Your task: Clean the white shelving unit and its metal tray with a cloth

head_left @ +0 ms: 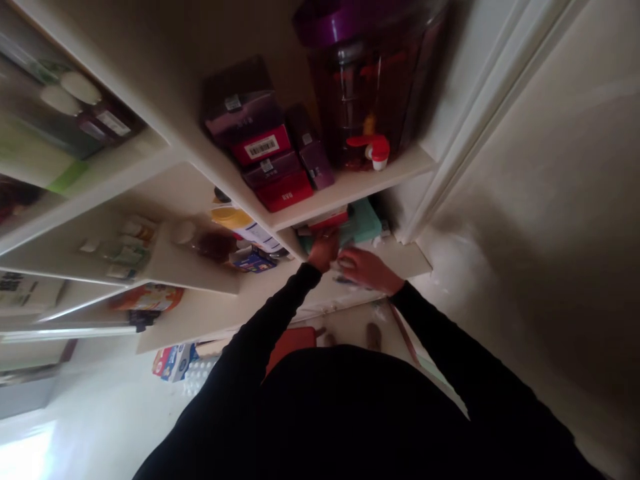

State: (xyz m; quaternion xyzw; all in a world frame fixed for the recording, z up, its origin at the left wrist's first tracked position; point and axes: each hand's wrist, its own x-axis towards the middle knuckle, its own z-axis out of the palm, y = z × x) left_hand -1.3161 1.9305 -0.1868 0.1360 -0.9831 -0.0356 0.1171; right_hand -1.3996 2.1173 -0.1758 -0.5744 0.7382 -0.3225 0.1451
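Observation:
My left hand (324, 251) is at the lower shelf compartment, in front of a teal box (364, 221). Its fingers are blurred and partly hidden, so I cannot make out what they do. Just to its right, my right hand (369, 269) has its fingers closed around a small pale thing (345, 263), too blurred to name. The two hands nearly meet. Behind the left hand, a red box (327, 219) sits beside the teal one. Some small dark items (350, 283) lie on the counter under my right hand.
Above, dark purple and red boxes (285, 192) stand beside a drink dispenser (370, 87) with a red tap (376, 151). A yellow-and-white container (245, 223) and a blue box (255, 260) are to the left. A wall (540, 200) bounds the right.

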